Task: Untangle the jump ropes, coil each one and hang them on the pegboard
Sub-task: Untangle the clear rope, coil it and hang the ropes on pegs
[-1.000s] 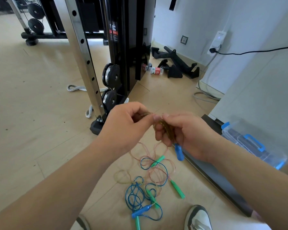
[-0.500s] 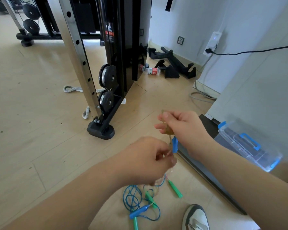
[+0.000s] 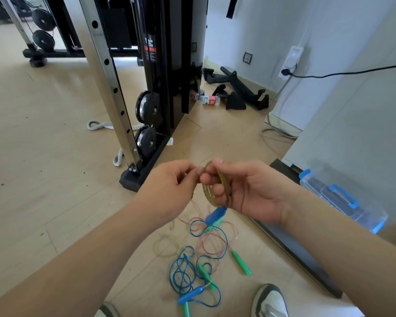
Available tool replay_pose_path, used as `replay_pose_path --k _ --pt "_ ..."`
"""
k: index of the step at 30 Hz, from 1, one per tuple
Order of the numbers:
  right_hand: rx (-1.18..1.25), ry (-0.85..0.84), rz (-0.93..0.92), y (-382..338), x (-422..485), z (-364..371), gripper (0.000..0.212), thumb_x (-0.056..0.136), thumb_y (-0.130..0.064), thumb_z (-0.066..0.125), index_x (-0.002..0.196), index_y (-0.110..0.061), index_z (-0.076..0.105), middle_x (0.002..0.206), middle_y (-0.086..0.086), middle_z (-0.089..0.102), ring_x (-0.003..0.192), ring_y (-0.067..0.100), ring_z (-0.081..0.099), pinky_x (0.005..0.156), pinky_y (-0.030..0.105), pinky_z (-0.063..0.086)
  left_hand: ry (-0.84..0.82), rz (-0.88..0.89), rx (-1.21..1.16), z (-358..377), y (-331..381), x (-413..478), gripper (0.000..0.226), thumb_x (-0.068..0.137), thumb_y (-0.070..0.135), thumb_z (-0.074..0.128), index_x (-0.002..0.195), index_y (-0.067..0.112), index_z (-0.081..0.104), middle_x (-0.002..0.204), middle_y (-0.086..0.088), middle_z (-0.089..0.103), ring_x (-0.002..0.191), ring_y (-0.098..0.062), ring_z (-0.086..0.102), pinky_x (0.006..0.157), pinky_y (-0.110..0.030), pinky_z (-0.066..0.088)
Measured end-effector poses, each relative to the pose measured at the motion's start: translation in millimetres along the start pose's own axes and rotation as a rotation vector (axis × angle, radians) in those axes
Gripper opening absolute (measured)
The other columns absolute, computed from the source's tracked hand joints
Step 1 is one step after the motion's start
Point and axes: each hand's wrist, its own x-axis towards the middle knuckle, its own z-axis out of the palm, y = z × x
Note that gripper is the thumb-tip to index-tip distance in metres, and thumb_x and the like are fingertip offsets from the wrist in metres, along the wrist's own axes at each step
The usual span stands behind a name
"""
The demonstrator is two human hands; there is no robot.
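My right hand [image 3: 245, 191] holds a small coil of golden-brown jump rope [image 3: 209, 191] wound round its fingers, and a blue handle [image 3: 216, 216] dangles just below it. My left hand [image 3: 169, 188] pinches the same rope's strand right beside the coil, fingertips nearly touching the right hand's. On the floor below lie a tangle of blue rope [image 3: 185, 273] with a blue handle [image 3: 192, 294], pinkish rope loops [image 3: 215, 243] and several green handles [image 3: 241, 263]. No pegboard is in view.
A black and steel cable machine [image 3: 146, 106] stands ahead on the wooden floor. A clear plastic box with blue latches [image 3: 343, 200] sits at the right by a white wall. My shoes [image 3: 270, 303] are at the bottom edge. A dark floor strip [image 3: 295, 248] runs along the right.
My left hand dropped down along the strand half a second ago and has come back up to the coil. The coil on my right hand looks thicker.
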Motion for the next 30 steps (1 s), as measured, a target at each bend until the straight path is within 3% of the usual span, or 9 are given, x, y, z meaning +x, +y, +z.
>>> replay_pose_path --k 3,5,9,11,14,17,22,26,30 --pt "-0.042 -0.021 0.061 0.1 -1.7 -2.8 0.019 0.095 -0.021 0.062 0.085 -0.009 0.072 0.086 0.010 0.068 0.060 0.014 0.055 0.058 0.024 0.048 0.034 0.031 0.119 -0.5 -4.8 0.2 0.032 0.098 0.043 0.059 0.076 0.021 0.068 0.053 0.000 0.051 0.048 -0.006 0.040 0.049 -0.024 0.037" --pt "-0.018 0.008 0.040 1.0 -1.6 -1.1 0.020 0.098 -0.019 0.060 0.086 -0.008 0.072 0.091 0.013 0.071 0.063 0.015 0.061 0.059 0.024 0.051 -0.012 -0.004 0.090 1.1 -6.2 0.9 0.030 0.101 0.037 0.056 0.078 0.020 0.066 0.063 -0.010 0.060 0.050 -0.010 0.043 0.050 -0.030 0.041" --pt "0.146 0.132 -0.079 8.2 3.2 4.0 0.021 0.103 -0.020 0.057 0.097 -0.003 0.066 0.109 0.025 0.075 0.086 0.026 0.076 0.066 0.029 0.062 -0.127 -0.116 0.089 13.9 -5.4 -3.5 0.024 0.103 0.028 0.045 0.090 0.028 0.064 0.073 -0.009 0.072 0.057 -0.019 0.062 0.061 -0.044 0.059" --pt "0.165 0.208 -0.163 9.6 6.8 2.3 0.023 0.104 -0.022 0.057 0.105 0.000 0.063 0.112 0.027 0.075 0.098 0.032 0.075 0.072 0.031 0.064 -0.263 -0.148 0.166 17.8 -3.2 -7.6 0.024 0.106 0.034 0.041 0.102 0.029 0.065 0.078 -0.009 0.073 0.057 -0.022 0.067 0.060 -0.039 0.061" --pt "-0.062 0.439 -0.292 11.1 13.7 -6.2 0.025 0.103 -0.022 0.062 0.105 0.003 0.066 0.107 0.025 0.077 0.101 0.036 0.076 0.084 0.037 0.063 -0.517 -0.234 0.162 23.3 4.9 -17.9 0.027 0.107 0.034 0.039 0.112 0.023 0.064 0.084 -0.015 0.074 0.050 -0.019 0.063 0.056 -0.033 0.059" --pt "-0.443 0.600 -0.360 18.3 20.7 -14.8 0.019 0.101 -0.027 0.066 0.100 -0.009 0.073 0.093 0.007 0.081 0.093 0.026 0.078 0.093 0.046 0.061 -0.594 -0.138 0.163 26.7 14.7 -26.2 0.023 0.105 0.034 0.049 0.113 0.020 0.065 0.084 -0.011 0.076 0.050 -0.016 0.063 0.053 -0.030 0.057" --pt "-0.725 0.484 -0.384 19.7 16.9 -15.8 0.023 0.099 -0.027 0.065 0.089 -0.009 0.074 0.071 0.012 0.075 0.063 0.018 0.065 0.067 0.037 0.053 -0.257 0.146 0.034 13.3 24.7 -16.7 0.023 0.102 0.028 0.058 0.087 0.014 0.069 0.072 -0.008 0.070 0.049 -0.008 0.049 0.049 -0.026 0.045" --pt "-0.572 0.235 -0.243 10.3 10.4 -5.9 0.024 0.098 -0.020 0.057 0.084 -0.004 0.069 0.075 0.015 0.075 0.053 0.022 0.055 0.054 0.032 0.041 0.055 0.218 -0.084 -6.1 14.9 -2.7 0.018 0.089 0.028 0.078 0.078 0.016 0.069 0.059 0.000 0.063 0.049 -0.002 0.045 0.048 -0.013 0.037" --pt "-0.342 0.055 -0.098 7.5 7.4 -3.8 0.035 0.101 -0.035 0.058 0.084 -0.004 0.067 0.078 0.019 0.066 0.054 0.021 0.051 0.058 0.032 0.042 0.129 0.167 -0.101 -14.5 4.9 3.8 0.020 0.084 0.029 0.082 0.077 0.016 0.069 0.055 0.006 0.057 0.050 -0.003 0.046 0.050 -0.014 0.039"
